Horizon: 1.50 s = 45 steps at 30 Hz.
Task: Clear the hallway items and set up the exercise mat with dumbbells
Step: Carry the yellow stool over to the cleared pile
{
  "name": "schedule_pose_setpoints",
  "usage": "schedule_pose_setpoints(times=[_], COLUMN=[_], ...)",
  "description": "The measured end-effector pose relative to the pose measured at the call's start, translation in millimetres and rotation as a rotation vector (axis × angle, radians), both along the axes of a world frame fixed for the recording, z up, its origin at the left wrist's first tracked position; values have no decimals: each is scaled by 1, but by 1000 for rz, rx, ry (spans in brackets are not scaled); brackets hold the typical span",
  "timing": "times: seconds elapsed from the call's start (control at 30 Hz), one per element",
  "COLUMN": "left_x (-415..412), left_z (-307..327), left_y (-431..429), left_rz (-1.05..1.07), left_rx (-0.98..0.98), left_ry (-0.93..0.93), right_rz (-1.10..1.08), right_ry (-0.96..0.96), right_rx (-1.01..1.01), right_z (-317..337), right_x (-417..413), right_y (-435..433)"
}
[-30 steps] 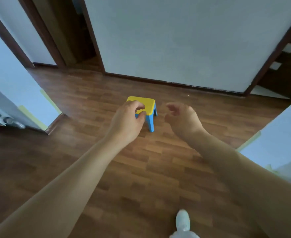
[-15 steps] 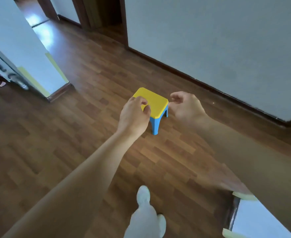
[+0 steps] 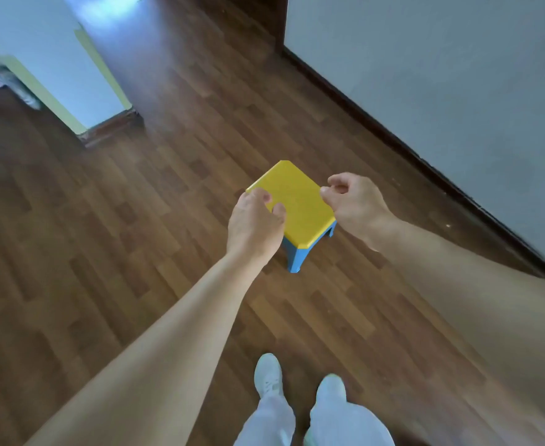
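**Both hands at the little stool**

And there was the stool (image 3: 300, 204), yellow seat on blue legs, standing upright on the wooden floor (image 3: 168, 188). The left hand (image 3: 253, 225) was over the stool's near-left edge, back of the hand up and fingers curled. Its fingertips and thumb lay across the yellow seat. Whether they pressed on it or hung just above it was impossible to tell. The right hand (image 3: 354, 204) was at the stool's right edge, fingers folded in, thumb tip close to the forefinger right at the rim. Whether it pinched the seat could not be made out either.

To the right of the stool and beyond it ran a dark skirting board (image 3: 393, 136) under a pale wall (image 3: 441, 75). Well off to the stool's left stood a white wall corner (image 3: 55, 59) with a yellow-green strip down its edge. On the near side of the stool were a pair of white shoes (image 3: 267, 375) below pale trousers (image 3: 345, 423), toes pointing towards the stool.
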<state>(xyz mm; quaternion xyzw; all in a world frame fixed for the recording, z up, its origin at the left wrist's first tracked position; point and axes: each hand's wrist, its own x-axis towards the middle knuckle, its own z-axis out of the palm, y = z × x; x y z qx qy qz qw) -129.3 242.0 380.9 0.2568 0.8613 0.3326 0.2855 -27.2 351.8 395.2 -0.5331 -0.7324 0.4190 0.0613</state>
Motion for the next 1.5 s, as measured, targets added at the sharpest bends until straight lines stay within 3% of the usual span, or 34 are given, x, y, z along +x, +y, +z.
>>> schedule_pose_setpoints(times=[0.5, 0.77, 0.97, 1.1, 1.33, 1.5], left_x=[-42, -37, -39, -39, -59, -89], left_z=[-300, -427, -456, -460, -448, -399], left_y=[167, 196, 209, 206, 193, 155], left_rz=[186, 467, 696, 774, 808, 785], left_rx=[-223, -294, -121, 7, 113, 119], left_ry=[-115, -363, -565, -605, -592, -546], right_rz=[362, 325, 253, 224, 124, 82], right_ry=[-298, -434, -308, -250, -192, -139], right_rx=[-51, -35, -255, -395, -388, -429], right_z=[-309, -433, -462, -462, -451, -406], right_x=[-84, -73, -66, -67, -78, -95], right_y=[188, 254, 286, 294, 274, 230])
